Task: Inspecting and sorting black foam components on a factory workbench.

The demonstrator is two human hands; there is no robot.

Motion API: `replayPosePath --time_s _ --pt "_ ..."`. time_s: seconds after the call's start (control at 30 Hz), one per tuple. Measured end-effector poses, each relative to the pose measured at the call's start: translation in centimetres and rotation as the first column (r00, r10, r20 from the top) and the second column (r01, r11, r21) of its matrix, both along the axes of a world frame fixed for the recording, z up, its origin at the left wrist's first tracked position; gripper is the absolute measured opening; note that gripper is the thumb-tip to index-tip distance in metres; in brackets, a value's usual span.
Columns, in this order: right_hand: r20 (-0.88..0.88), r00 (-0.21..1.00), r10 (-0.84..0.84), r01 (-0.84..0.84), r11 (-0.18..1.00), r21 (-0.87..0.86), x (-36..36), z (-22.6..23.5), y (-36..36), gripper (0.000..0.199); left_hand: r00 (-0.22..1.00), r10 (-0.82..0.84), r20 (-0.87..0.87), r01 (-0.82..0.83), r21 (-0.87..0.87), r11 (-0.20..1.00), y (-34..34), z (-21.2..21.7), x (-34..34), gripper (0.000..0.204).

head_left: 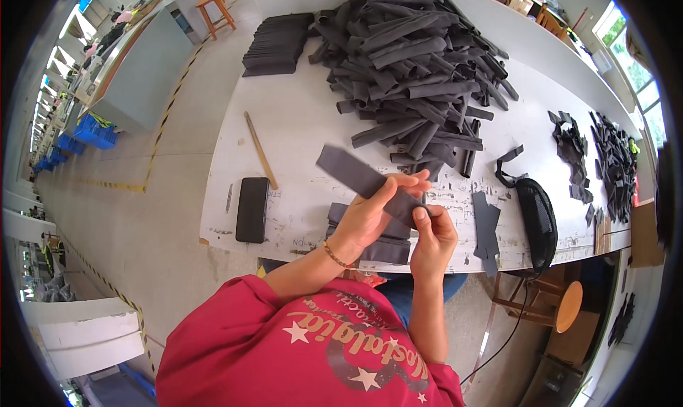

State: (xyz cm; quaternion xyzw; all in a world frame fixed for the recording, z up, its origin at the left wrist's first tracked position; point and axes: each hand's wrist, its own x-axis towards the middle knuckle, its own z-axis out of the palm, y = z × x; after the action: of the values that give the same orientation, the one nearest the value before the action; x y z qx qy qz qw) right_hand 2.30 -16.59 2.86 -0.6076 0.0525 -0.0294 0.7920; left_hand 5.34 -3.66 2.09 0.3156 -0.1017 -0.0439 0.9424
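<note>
A dark grey fabric strip (347, 169) is held up at a slant over the near edge of the white table (295, 122). My left hand (366, 218) grips its middle, thumb on top and fingers behind, the fingertips reaching out past it. At the strip's lower right end, my right hand (432, 243) pinches it between thumb and fingers. Below the hands, several similar strips (388, 250) lie flat at the table edge, partly covered by the left hand. A large heap of tube-like dark strips (405, 58) rises beyond. To its left sits a neat stack of flat strips (276, 45).
Left of my hands lie a black phone (252, 209) and a thin wooden stick (260, 149). On the right are crossed flat dark pieces (486, 228), a black mesh-covered object (538, 222) with a cord, and scattered dark scraps (569, 147). A wooden stool (568, 307) stands below.
</note>
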Motion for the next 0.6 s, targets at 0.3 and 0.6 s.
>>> replayPosePath --time_s 0.3,0.6 --pt "0.224 0.973 -0.047 0.104 0.963 -0.249 0.1 -1.0 -2.1 0.008 0.919 0.306 -0.250 -0.280 0.136 0.950 5.3 -1.2 -0.1 0.019" --pt "-0.047 0.995 0.093 -0.101 0.968 -0.232 0.5 -1.2 -2.1 0.011 0.860 0.421 -0.287 -0.321 0.337 0.885 5.9 -2.7 0.3 0.020"
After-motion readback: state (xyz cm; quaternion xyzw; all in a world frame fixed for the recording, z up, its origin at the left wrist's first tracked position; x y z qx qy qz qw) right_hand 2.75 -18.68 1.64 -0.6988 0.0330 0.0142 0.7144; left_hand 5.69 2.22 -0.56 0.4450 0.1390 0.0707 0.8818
